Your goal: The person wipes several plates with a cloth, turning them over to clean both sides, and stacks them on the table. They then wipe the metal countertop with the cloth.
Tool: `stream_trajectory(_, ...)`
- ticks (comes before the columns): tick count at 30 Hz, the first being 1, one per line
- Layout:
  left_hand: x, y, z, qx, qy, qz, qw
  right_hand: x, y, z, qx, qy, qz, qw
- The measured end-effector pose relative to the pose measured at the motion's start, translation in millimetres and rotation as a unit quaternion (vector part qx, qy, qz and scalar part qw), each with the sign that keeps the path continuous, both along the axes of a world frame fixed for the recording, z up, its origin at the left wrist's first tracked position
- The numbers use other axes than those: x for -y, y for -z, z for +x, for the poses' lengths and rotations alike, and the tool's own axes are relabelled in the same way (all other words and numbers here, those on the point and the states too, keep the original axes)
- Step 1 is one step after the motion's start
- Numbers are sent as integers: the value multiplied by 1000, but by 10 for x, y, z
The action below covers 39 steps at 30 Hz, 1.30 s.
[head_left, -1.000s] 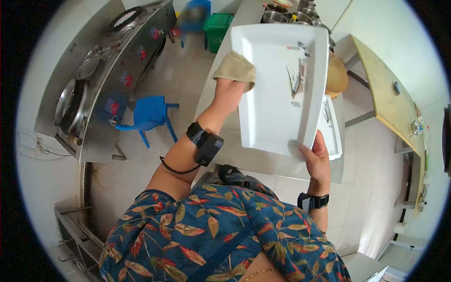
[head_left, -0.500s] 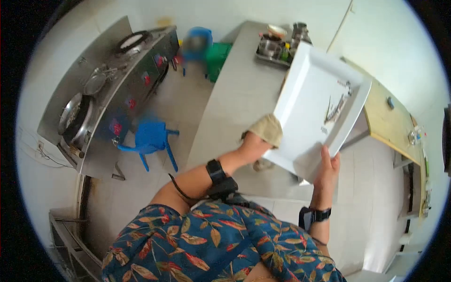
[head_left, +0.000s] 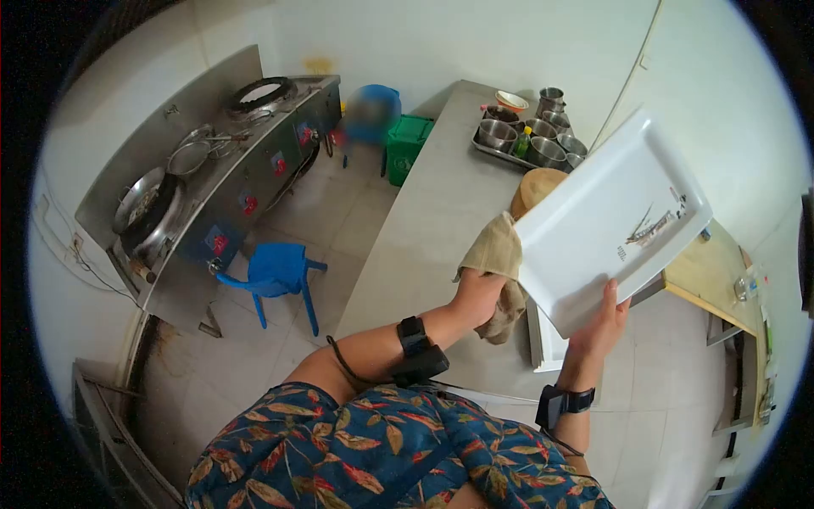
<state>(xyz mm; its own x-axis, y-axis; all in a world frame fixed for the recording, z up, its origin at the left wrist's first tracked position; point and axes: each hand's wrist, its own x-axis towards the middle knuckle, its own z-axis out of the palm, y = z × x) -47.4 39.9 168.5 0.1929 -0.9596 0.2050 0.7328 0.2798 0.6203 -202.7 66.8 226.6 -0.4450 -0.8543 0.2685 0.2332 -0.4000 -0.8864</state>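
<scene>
A large white rectangular plate [head_left: 585, 229] with a dark printed design is tilted up above the metal table. My right hand [head_left: 600, 327] grips its near right edge, thumb over the rim. My left hand [head_left: 479, 297] is closed around a beige cloth [head_left: 500, 254], which lies against the plate's left edge. The cloth hides most of the left fingers, and one end of it hangs down. Below the plate, more white dishware [head_left: 544, 343] shows partly on the table.
The steel table [head_left: 424, 246] carries a round wooden board [head_left: 534, 188] and a tray of metal pots [head_left: 496, 155]. A wok stove [head_left: 254, 182] runs along the left, with a blue chair [head_left: 284, 270] before it. A yellowish table [head_left: 704, 271] stands right.
The plate has shifted right and down in view with my right hand. My left hand and the cloth have moved slightly right and lower, and more of the cloth now shows.
</scene>
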Motion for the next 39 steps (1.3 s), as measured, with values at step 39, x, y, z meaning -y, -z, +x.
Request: stream_trajectory(39,465,-110,615,92,-206,69,972,-178,403,-90,130,-169,127,969)
